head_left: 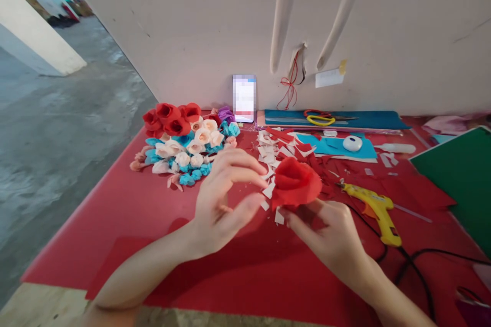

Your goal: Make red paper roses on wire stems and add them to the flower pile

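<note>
Red petals make up the flower (pixel 298 184) in the head view, held over the table (pixel 88 225) just right of the middle. Its base is gripped from below by the right hand (pixel 332 232), whose fingers are partly hidden behind it. The left hand (pixel 226 196) is spread in a loose curve, thumb apart from fingers, near the flower's left side but not touching it.

The table's left edge slants from the near corner to the wall (pixel 192 36), with floor (pixel 118 66) beyond. Its near edge passes below the forearms. Bare red surface lies left of the left forearm; the right side is tighter, with the glue gun (pixel 374 209), its black cable (pixel 418 271) and a green board (pixel 460 179). Scraps (pixel 266 150) lie just behind the flower, and a bunch (pixel 187 138) stands at the back left.

The phone (pixel 244 97) has a blurred screen; writing on the wall's note (pixel 329 78) is too small to read.

The flower's mouth faces upward, its long axis roughly upright; the exact tilt cannot be told.
</note>
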`<state>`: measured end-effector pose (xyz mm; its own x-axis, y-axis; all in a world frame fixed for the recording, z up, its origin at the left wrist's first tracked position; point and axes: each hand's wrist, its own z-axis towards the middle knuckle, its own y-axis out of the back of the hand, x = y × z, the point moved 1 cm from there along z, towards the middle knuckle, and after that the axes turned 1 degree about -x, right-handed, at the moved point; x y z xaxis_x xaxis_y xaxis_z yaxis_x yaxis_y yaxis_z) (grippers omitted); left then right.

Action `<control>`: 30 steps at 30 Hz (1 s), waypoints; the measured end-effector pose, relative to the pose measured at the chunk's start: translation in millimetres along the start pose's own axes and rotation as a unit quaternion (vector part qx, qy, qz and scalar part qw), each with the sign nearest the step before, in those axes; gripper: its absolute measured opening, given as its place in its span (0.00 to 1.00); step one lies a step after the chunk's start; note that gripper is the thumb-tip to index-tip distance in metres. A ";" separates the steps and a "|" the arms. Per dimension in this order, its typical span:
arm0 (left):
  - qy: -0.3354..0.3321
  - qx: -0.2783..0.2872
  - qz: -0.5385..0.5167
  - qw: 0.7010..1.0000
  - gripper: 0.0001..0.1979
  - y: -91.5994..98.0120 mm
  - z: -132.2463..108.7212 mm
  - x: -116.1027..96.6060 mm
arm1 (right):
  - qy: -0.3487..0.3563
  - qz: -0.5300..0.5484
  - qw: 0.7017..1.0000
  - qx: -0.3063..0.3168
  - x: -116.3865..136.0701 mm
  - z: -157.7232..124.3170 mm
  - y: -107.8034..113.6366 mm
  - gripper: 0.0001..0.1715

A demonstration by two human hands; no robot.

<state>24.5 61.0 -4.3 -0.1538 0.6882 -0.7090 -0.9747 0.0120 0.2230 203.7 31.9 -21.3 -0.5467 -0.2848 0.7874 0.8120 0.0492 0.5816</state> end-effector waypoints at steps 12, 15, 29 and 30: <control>0.326 0.137 -0.264 0.897 0.09 -10.1 1.1 9.9 | -0.050 0.173 0.979 0.100 -8.4 5.7 4.1 0.11; 0.362 0.106 -0.340 0.861 0.08 -8.2 1.0 6.9 | -0.054 0.153 0.981 0.105 -10.9 3.0 3.3 0.12; 0.171 0.051 -0.219 0.959 0.10 -15.3 -6.6 6.9 | -0.134 0.307 0.932 0.138 5.5 -1.7 -6.2 0.16; 0.155 0.045 -0.211 0.964 0.10 -15.3 -7.5 7.8 | -0.136 0.307 0.932 0.135 5.6 -2.4 -6.8 0.16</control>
<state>37.0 60.8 -18.3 0.1989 0.3584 -0.9121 -0.9451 0.3166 -0.0816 195.6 27.7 -21.3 -0.0576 0.1269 0.9902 0.9280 0.3726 0.0062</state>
